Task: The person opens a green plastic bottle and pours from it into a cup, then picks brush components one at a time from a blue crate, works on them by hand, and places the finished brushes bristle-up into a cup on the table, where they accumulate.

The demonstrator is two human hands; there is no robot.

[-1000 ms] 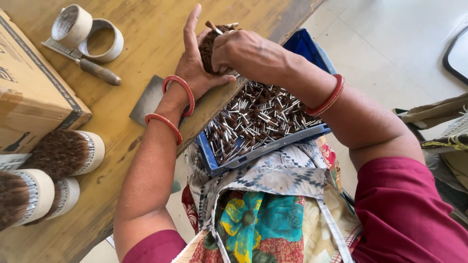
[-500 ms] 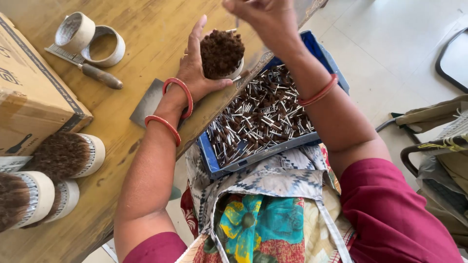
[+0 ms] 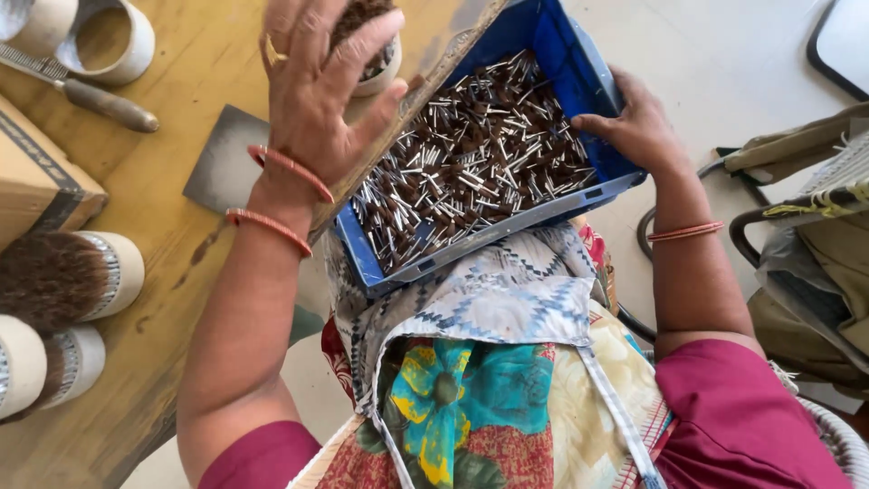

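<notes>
My left hand [image 3: 317,91] grips a round white-rimmed brush head [image 3: 373,50] with brown bristles, held over the edge of the wooden table [image 3: 181,254]. A blue plastic tray [image 3: 561,54] rests on my lap, filled with several small metal-tipped brown bristle tufts [image 3: 462,167]. My right hand [image 3: 629,127] reaches into the tray's right side, fingers down among the tufts; whether it holds any is hidden.
Finished round brushes [image 3: 72,276] lie at the table's left edge beside a cardboard box [image 3: 36,181]. A flat grey metal plate [image 3: 222,163], a wooden-handled tool [image 3: 100,100] and white rings [image 3: 113,36] lie farther back. A chair with cloth [image 3: 815,254] stands at right.
My right hand left the brush head and dropped down into the right side of the tray. My left hand has turned over the brush head, covering it more.
</notes>
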